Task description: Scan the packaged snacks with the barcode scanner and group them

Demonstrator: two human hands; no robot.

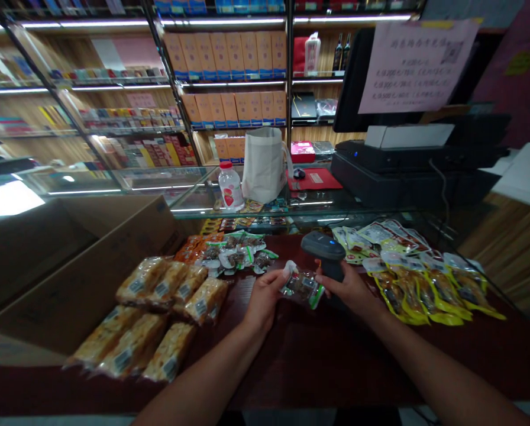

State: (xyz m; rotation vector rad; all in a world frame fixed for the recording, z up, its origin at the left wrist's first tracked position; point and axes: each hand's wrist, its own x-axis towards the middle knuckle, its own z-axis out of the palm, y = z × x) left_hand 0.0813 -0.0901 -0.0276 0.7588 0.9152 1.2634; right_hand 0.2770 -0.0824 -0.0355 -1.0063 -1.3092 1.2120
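My left hand [267, 294] pinches the left end of a small clear snack packet [301, 285] with dark pieces inside and green edging. Wrapped round the handle of a black barcode scanner [323, 247] is my right hand [345, 286], its fingertips close to the packet's right end; whether they touch it I cannot tell. The scanner's head is above the packet, and a blue light shows on its top. Similar green-edged packets [236, 253] lie in a pile behind my left hand. Farther left are stacked wrapped pastry blocks [165, 284] with barcode labels.
A large open cardboard box [70, 266] stands at the left. Yellow-edged snack pouches [425, 287] and white-green packets [380, 236] lie on the right. Behind are a glass counter with a red-capped bottle [230, 186], a white bag [264, 165] and a monitor [358, 77].
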